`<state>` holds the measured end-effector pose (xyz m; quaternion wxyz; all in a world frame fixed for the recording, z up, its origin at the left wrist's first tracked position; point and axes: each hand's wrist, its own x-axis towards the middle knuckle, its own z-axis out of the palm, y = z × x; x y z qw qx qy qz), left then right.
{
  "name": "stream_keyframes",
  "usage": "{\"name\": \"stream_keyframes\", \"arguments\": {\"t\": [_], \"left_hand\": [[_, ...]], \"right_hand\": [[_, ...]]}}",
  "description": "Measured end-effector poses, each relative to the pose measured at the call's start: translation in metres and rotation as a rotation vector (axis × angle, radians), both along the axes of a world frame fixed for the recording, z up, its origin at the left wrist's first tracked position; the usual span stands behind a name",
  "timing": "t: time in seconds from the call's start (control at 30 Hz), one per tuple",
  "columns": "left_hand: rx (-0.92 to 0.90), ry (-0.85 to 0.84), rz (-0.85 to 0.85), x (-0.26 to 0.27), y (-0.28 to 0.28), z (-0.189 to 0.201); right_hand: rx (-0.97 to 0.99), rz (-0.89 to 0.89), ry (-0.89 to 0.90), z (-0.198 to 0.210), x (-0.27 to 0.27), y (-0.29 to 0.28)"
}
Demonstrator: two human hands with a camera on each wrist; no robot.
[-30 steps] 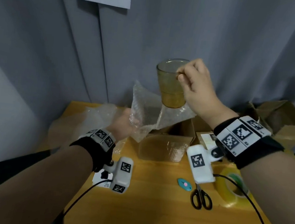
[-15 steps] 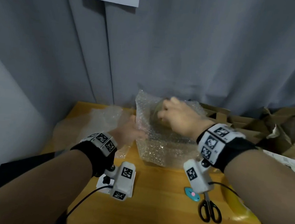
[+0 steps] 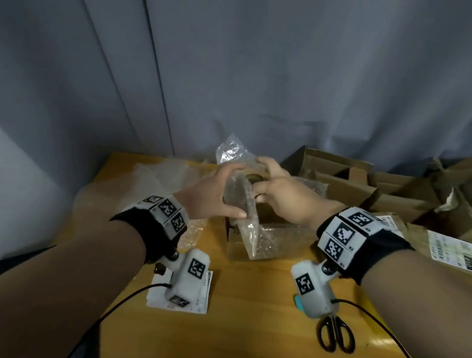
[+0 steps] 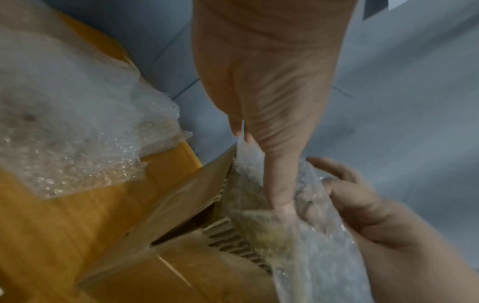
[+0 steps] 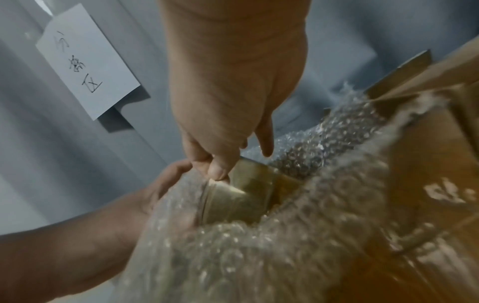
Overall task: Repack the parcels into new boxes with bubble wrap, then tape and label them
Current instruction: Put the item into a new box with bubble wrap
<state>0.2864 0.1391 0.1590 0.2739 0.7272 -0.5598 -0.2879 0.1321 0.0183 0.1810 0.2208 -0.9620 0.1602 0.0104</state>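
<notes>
An amber glass [image 5: 246, 194] stands inside a sheet of bubble wrap [image 5: 233, 246] in a small open cardboard box [image 3: 239, 244] at the middle of the table. Only the glass rim [image 3: 254, 178] shows in the head view. My right hand [image 5: 217, 170] pinches that rim between thumb and forefinger, seen from above as the right hand [image 3: 261, 178]. My left hand [image 3: 236, 190] grips the bubble wrap [image 3: 246, 218] on the glass's left side, thumb in front and fingers behind. In the left wrist view the left hand [image 4: 259, 143] lays its thumb along the wrap [image 4: 298, 235].
Loose bubble wrap [image 3: 164, 176] lies at the table's left back. Opened cardboard boxes [image 3: 360, 187] crowd the back right, and a shipping label [image 3: 461, 257] lies beside them. Scissors [image 3: 334, 334] and a label sheet [image 3: 204, 293] lie on the near table. A grey curtain hangs close behind.
My right hand has brought the glass down from mid-air into the bubble wrap in the box. My left hand has moved right and closed on the wrap beside it.
</notes>
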Motion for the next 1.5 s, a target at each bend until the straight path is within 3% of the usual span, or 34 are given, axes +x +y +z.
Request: {"name": "stream_keyframes", "arguments": {"t": [0.07,0.13,0.3,0.4,0.5,0.6,0.67,0.77,0.83,0.93,1.07,1.17,1.27,1.37,1.5], "left_hand": [[0.043,0.078,0.006,0.000,-0.009,-0.002],[0.110,0.082,-0.041,-0.002,-0.017,-0.001],[0.257,-0.184,-0.122,0.000,-0.031,0.005],[0.234,-0.268,-0.139,-0.006,-0.037,0.013],[0.176,-0.308,-0.053,-0.011,-0.043,0.017],[0.146,-0.140,0.110,-0.003,-0.044,0.009],[0.107,0.016,0.239,0.003,-0.042,0.003],[0.042,0.219,0.411,0.009,-0.037,0.004],[0.015,0.333,0.483,0.013,-0.037,0.006],[-0.050,0.464,0.547,0.018,-0.037,0.014],[-0.270,0.618,0.572,0.018,-0.039,0.045],[-0.441,0.763,0.591,0.017,-0.041,0.070],[-0.546,0.787,0.576,0.015,-0.041,0.091],[-0.538,0.788,0.519,0.014,-0.037,0.106],[-0.499,0.789,0.425,0.017,-0.028,0.116]], "right_hand": [[0.106,0.018,-0.026,-0.003,-0.004,-0.002],[0.071,0.024,-0.021,-0.011,-0.007,-0.007],[0.032,0.051,-0.137,-0.015,-0.012,-0.008],[0.020,0.064,-0.192,-0.014,-0.015,-0.008],[0.047,-0.005,-0.265,-0.017,-0.014,-0.008],[0.322,-0.216,-0.387,-0.007,-0.020,-0.010],[0.479,-0.205,-0.331,-0.003,-0.030,-0.013],[0.325,-0.109,-0.074,-0.011,-0.041,-0.017],[0.216,-0.174,-0.086,-0.016,-0.041,-0.021],[0.189,-0.523,-0.309,-0.008,-0.035,-0.026],[0.515,-0.896,-0.394,0.017,-0.023,-0.030],[0.930,-0.872,-0.427,0.033,-0.019,-0.027],[1.170,-0.735,-0.407,0.037,-0.012,-0.025],[1.137,-0.687,-0.459,0.034,-0.005,-0.028],[0.788,-0.638,-0.442,0.034,-0.010,-0.044]]}}
